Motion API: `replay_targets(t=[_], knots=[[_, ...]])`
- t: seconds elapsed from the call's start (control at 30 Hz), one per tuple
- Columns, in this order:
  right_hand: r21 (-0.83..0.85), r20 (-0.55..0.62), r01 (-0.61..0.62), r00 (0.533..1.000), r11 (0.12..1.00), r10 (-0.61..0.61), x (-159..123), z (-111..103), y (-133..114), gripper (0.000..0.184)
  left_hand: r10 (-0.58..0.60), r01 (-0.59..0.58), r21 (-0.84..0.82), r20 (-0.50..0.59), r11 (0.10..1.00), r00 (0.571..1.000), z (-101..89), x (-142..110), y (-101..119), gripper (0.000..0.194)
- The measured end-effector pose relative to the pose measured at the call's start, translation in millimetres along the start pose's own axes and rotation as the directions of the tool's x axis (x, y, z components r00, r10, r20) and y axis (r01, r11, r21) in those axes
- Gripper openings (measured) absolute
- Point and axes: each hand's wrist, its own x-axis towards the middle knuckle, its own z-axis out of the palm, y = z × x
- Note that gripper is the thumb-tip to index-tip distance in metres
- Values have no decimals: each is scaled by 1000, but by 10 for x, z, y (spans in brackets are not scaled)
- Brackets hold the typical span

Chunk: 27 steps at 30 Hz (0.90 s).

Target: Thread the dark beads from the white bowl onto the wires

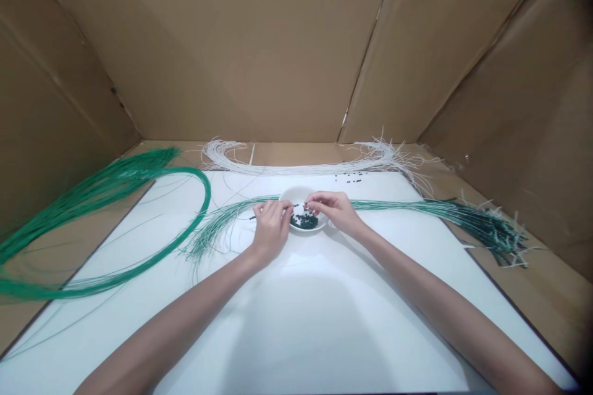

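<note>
A white bowl stands on the white board, with a heap of small dark beads in it. Over its left rim, my left hand is closed, thumb and finger pinching a thin strand whose tip shows dark. Dark beads also peek out left of that hand. My right hand pinches above the bowl's right side, fingertips close to the left ones. Something tiny and dark, seemingly a bead, is at its fingertips. Fine detail between the two hands is too small to tell.
Behind the bowl lies a bundle of green strands with dark, white-tipped ends at right. A white strand bundle lies farther back. Looped green strands spread at left. Loose beads dot the white board. Cardboard walls enclose it.
</note>
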Motion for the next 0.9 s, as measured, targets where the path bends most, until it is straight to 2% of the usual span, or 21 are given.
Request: replay_targets(t=[0.9], knots=[[-5,-35,-13,999,1000,13,1,1,32,20,10,-10,-11,1,1000,1000,6,-5,-4,7]])
